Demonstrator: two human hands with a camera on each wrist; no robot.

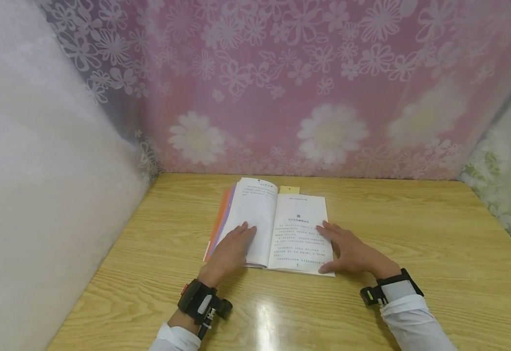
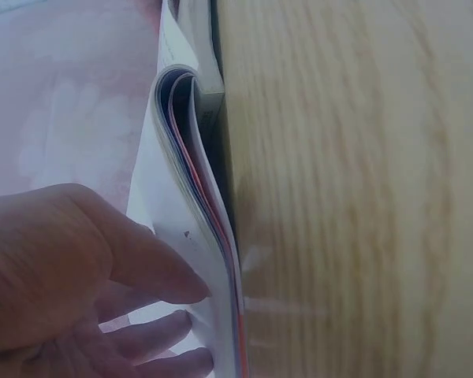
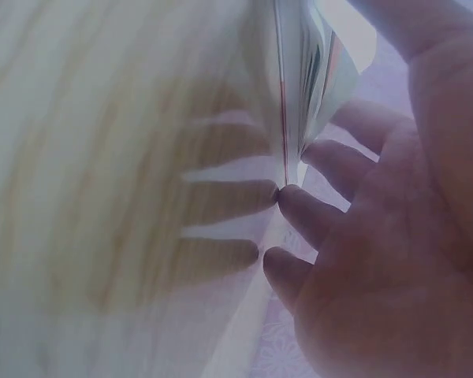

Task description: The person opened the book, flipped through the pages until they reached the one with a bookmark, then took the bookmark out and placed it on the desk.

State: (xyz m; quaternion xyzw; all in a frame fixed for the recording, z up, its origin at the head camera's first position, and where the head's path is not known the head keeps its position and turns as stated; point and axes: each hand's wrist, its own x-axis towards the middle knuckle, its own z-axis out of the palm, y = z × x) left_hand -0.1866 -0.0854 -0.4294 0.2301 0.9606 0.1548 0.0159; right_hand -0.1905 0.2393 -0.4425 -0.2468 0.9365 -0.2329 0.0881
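Note:
An open paperback book (image 1: 297, 243) lies on the table with printed text on both pages. Its left page (image 1: 260, 209) curves up toward the spine, and an orange and purple edge (image 1: 221, 219) shows beneath it. My left hand (image 1: 230, 251) rests on the lower left page, with thumb and loosely spread fingers on the paper. In the left wrist view, the bent pages (image 2: 209, 236) arch beside the left thumb. At the book's right side, my right hand (image 1: 353, 252) lies with its thumb by the lower corner. Its fingers spread along the book's edge (image 3: 284, 102) in the right wrist view.
A yellow tab (image 1: 289, 189) with a small dark dot sticks out past the book's top. The wood-grain table (image 1: 413, 224) extends around the book. Pink floral cloth (image 1: 255, 97) hangs behind it, and pale cloth (image 1: 53, 185) hangs along the left side.

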